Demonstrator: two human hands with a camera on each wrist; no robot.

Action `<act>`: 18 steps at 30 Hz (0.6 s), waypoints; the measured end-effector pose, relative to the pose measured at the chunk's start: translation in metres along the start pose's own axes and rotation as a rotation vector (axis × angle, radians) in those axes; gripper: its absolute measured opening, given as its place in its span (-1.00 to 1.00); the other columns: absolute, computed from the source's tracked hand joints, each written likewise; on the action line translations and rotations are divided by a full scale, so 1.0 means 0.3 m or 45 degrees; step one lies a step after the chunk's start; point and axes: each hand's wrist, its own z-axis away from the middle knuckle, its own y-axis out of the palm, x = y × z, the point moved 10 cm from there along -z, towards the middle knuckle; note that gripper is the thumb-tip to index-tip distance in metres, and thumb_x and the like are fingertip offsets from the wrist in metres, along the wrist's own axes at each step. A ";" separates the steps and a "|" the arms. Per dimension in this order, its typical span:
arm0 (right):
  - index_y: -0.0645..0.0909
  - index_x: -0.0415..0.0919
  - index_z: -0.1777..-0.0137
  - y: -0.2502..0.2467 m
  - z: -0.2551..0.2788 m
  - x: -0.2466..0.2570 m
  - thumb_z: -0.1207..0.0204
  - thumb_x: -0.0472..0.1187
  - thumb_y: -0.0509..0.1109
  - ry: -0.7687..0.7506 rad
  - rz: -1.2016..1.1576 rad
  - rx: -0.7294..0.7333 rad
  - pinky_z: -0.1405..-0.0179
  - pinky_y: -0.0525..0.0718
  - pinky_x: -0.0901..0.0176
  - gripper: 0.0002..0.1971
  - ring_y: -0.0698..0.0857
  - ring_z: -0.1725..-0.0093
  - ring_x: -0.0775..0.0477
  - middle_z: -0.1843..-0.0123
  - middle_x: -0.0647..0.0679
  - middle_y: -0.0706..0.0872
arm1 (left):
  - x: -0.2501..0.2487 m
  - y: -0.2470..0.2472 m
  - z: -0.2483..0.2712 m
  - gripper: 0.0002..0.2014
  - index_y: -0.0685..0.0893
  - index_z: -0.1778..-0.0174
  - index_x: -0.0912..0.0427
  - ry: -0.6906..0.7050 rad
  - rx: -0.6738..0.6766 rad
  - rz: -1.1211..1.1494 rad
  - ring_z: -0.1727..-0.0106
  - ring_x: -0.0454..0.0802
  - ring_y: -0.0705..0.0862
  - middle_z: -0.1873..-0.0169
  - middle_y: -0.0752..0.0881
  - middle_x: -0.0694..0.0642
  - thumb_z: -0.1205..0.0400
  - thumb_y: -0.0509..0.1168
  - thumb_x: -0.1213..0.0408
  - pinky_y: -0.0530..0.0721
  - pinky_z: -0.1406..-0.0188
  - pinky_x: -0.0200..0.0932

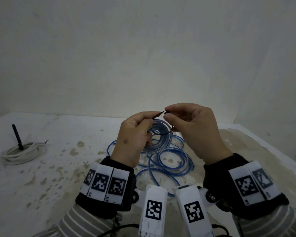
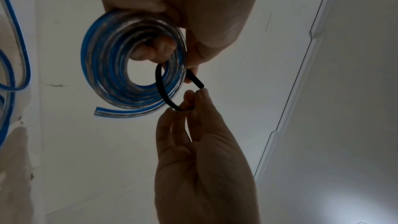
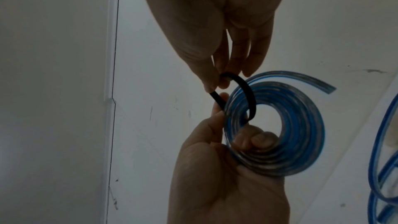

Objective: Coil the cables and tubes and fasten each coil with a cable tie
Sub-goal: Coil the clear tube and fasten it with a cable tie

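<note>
Thin black flexible tie strap [image 1: 161, 134] curves in an arc through the small coil of clear, blue-striped plastic tubing [image 1: 168, 138], with both ends pointing up and nearly meeting between the fingertips. The raised left hand [image 1: 132, 139] hooks its lower fingers through the coil and pinches one end. The right hand [image 1: 195, 130] pinches the other end between thumb and forefinger.

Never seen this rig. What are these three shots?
No robot: a person's hands, wearing marker bands. The wide picture comes from a head camera looking down; the other two from wrist cameras looking along each hand. The left hand grips a coil of clear-blue tube and pinches one end of a black tie; the right hand pinches the other end. On the table lie loose tube and a white cable round a peg.
</note>
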 end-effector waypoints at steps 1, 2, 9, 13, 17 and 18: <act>0.72 -0.05 0.16 0.003 0.003 0.000 -0.38 -0.34 0.51 -0.004 0.002 0.006 0.13 0.76 0.12 -0.85 0.76 0.28 0.10 0.26 0.01 0.80 | -0.001 0.000 0.001 -0.62 0.77 0.25 0.01 0.003 -0.005 -0.007 0.57 -0.04 0.29 0.54 0.58 0.00 -0.63 0.13 0.50 0.38 0.53 -0.16; 0.73 -0.08 0.15 0.007 0.007 0.001 -0.38 -0.35 0.51 -0.008 0.004 0.009 0.11 0.77 0.09 -0.85 0.76 0.27 0.08 0.25 0.00 0.80 | -0.003 -0.002 0.001 -0.62 0.77 0.26 0.01 0.007 -0.009 -0.013 0.57 -0.04 0.29 0.53 0.58 0.02 -0.63 0.13 0.50 0.36 0.52 -0.15; 0.72 -0.05 0.17 -0.012 0.008 0.021 -0.38 -0.35 0.51 -0.064 -0.017 -0.095 0.13 0.76 0.11 -0.84 0.73 0.29 0.14 0.27 0.05 0.77 | -0.022 -0.001 0.007 -0.66 0.76 0.18 0.02 0.061 -0.011 -0.099 0.56 -0.04 0.33 0.47 0.60 0.01 -0.62 0.15 0.50 0.40 0.49 -0.12; 0.71 -0.06 0.16 0.005 0.013 0.023 -0.39 -0.34 0.51 -0.070 0.025 -0.048 0.12 0.78 0.07 -0.85 0.75 0.27 0.12 0.25 0.04 0.78 | -0.024 -0.008 0.008 -0.67 0.75 0.18 0.00 0.070 -0.025 -0.142 0.57 -0.05 0.36 0.59 0.58 -0.12 -0.62 0.16 0.49 0.45 0.52 -0.15; 0.71 -0.08 0.17 0.014 0.010 0.010 -0.38 -0.34 0.52 -0.044 0.046 -0.032 0.09 0.78 -0.01 -0.87 0.78 0.23 0.02 0.23 -0.01 0.79 | -0.026 -0.015 0.010 -0.67 0.74 0.20 -0.02 0.101 -0.034 -0.192 0.60 -0.09 0.40 0.63 0.59 -0.13 -0.61 0.19 0.48 0.46 0.54 -0.20; 0.71 -0.08 0.17 0.013 0.006 0.007 -0.38 -0.34 0.52 -0.029 0.040 -0.028 0.09 0.78 -0.05 -0.87 0.78 0.22 -0.02 0.24 -0.02 0.80 | -0.028 -0.013 0.010 -0.68 0.74 0.20 -0.02 0.112 -0.033 -0.204 0.61 -0.12 0.41 0.64 0.59 -0.15 -0.61 0.20 0.49 0.46 0.54 -0.22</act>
